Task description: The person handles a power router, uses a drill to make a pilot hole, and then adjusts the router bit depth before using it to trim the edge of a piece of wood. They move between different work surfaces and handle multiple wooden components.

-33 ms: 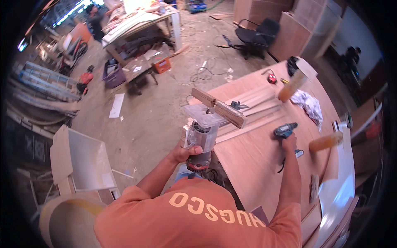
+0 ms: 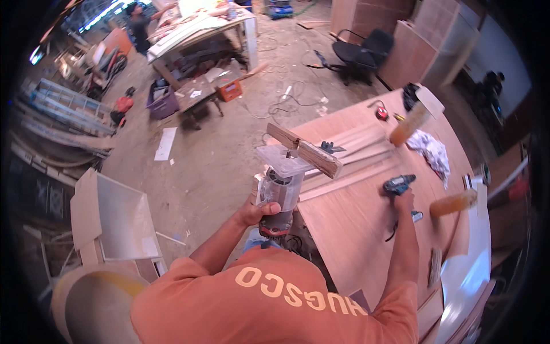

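Observation:
My left hand is wrapped around the body of a trim router, held upright at the left edge of the plywood worktop. Its clear plastic base faces up, with a rough wooden strip lying across it. On the worktop, my right hand grips a cordless drill, whose chuck points to the far right. Part of that grip is hidden by my fingers. Long thin wooden strips lie between the two tools.
On the plywood worktop are two orange-brown rolls, a crumpled white cloth and a red tape measure. Beyond stands a black office chair. Cables trail over the floor. A person is at a far workbench.
The surroundings have shifted slightly in the view. My right hand and the drill sit a touch further right in the picture; both hands keep their hold.

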### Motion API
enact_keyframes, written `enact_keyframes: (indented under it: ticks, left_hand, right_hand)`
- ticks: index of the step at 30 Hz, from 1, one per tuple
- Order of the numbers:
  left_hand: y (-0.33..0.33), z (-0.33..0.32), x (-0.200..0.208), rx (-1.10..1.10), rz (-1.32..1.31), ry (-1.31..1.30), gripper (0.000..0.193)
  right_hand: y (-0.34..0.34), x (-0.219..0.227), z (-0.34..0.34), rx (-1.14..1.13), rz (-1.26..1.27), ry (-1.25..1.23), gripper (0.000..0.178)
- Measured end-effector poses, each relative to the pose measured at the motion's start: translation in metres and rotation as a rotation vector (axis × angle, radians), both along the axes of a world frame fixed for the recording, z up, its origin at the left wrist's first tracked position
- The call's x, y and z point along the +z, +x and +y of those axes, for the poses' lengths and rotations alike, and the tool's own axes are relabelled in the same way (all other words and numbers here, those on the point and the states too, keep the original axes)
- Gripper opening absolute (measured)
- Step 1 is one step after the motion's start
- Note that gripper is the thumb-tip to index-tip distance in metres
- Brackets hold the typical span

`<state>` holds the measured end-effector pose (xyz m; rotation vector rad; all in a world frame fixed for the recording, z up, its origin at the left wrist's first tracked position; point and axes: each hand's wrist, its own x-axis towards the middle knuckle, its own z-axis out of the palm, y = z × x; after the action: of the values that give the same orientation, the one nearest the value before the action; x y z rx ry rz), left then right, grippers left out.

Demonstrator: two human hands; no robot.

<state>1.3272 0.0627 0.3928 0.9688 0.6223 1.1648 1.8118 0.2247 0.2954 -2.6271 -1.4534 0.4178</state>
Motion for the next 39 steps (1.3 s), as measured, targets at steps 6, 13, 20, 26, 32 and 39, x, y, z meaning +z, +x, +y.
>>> enact_keyframes:
  ticks: [6, 13, 20, 26, 32, 39]
  left_hand:
    - [-0.034, 0.001, 0.020, 0.084, -0.048, 0.002, 0.085]
    - [-0.053, 0.019, 0.034, 0.082, -0.110, -0.026, 0.091]
    - [-0.039, 0.050, 0.039, 0.003, -0.186, 0.050, 0.093]
    - [-0.004, 0.069, 0.044, -0.174, -0.272, 0.089, 0.093]
    - [0.030, 0.074, 0.045, -0.402, -0.320, 0.112, 0.090]
    - [0.057, 0.054, 0.032, -0.439, -0.257, 0.108, 0.093]
  right_hand:
    - [0.038, -0.028, 0.065, -0.103, -0.050, -0.015, 0.063]
    - [0.067, -0.038, 0.093, -0.143, -0.079, 0.158, 0.058]
    - [-0.066, 0.018, 0.028, 0.433, 0.515, 0.555, 0.028]
    - [-0.176, 0.108, -0.054, 0.449, 1.141, 0.356, 0.018]
    - [-0.174, 0.258, -0.077, 0.694, 0.497, 0.985, 0.042]
    - [-0.175, 0.330, -0.081, 0.797, -0.109, 0.351, 0.056]
